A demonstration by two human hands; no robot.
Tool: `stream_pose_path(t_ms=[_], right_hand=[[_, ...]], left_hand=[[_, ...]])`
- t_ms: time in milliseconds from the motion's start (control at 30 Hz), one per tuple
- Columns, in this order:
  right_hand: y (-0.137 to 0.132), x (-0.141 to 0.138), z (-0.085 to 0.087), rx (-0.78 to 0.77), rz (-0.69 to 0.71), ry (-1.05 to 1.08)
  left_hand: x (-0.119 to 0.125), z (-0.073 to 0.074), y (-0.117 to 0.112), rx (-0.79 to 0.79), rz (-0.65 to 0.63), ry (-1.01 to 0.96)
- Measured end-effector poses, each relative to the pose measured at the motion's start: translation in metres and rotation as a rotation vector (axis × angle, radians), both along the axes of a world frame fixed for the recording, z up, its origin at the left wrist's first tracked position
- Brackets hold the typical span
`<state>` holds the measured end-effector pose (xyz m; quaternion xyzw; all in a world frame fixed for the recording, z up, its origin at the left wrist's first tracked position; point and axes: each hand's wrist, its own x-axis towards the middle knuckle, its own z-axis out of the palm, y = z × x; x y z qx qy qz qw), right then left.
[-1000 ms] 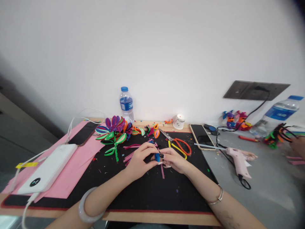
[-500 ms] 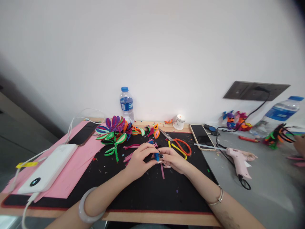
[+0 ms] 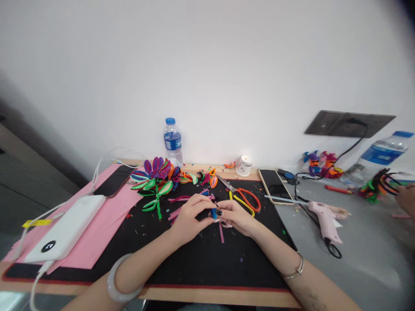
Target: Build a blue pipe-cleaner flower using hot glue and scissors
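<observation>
Over the black mat [image 3: 201, 268], my two hands meet around a small blue fuzzy piece [image 3: 213, 213], which looks like pipe cleaner. My left hand [image 3: 194, 216] pinches it between thumb and fingers from the left. From the right, the dark-nailed fingers of my right hand [image 3: 236, 217] close on the same piece; its far side is hidden by the fingers. Pink pipe cleaners [image 3: 177, 212] lie behind my left hand, and a pink strip [image 3: 221, 233] lies just below the fingers. Scissors [image 3: 249, 198] with orange and yellow handles rest beyond my right hand.
Pipe-cleaner flowers [image 3: 157, 172] and a water bottle [image 3: 173, 142] stand behind. At left are a power bank [image 3: 68, 226], a phone [image 3: 115, 180] and pink sheets [image 3: 106, 224]. To the right are another phone [image 3: 275, 186], a pink glue gun [image 3: 324, 218] and another person's hand [image 3: 407, 198].
My hands stay almost in place around the blue piece, with only slight finger movement. At the right edge, the other person's hand has shifted slightly.
</observation>
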<state>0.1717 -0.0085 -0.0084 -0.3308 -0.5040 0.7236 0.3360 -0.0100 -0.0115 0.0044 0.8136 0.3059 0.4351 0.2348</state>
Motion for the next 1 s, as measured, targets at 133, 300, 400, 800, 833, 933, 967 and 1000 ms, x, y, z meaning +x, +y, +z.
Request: stream_pose_path(t_ms=[133, 300, 400, 800, 833, 933, 967, 1000], right_hand=[[0.0007, 0.0001, -0.0028, 0.008, -0.008, -0.010], [0.0001, -0.0009, -0.0015, 0.027, -0.024, -0.025], [-0.0002, -0.0013, -0.0014, 0.026, -0.034, -0.022], [-0.0010, -0.0029, 0.0002, -0.022, -0.059, 0.031], [-0.0010, -0.0028, 0.0004, -0.026, -0.058, 0.033], [-0.0008, -0.0024, 0.0009, -0.030, -0.050, 0.037], [-0.0007, -0.0022, 0.0010, -0.029, -0.047, 0.039], [-0.0006, -0.0021, 0.0010, -0.028, -0.046, 0.042]], left_hand=[[-0.0001, 0.0006, -0.0004, 0.008, -0.001, -0.001], [-0.0001, 0.0006, -0.0004, 0.011, 0.006, 0.001], [-0.0002, 0.0003, -0.0002, 0.005, 0.008, 0.007], [0.0001, -0.0008, -0.0003, 0.001, 0.013, -0.012], [0.0001, -0.0011, -0.0003, 0.002, 0.015, -0.011], [-0.0001, -0.0016, -0.0006, 0.000, 0.020, -0.009], [-0.0002, -0.0015, -0.0007, -0.002, 0.021, -0.008], [-0.0002, -0.0014, -0.0008, -0.004, 0.021, -0.008]])
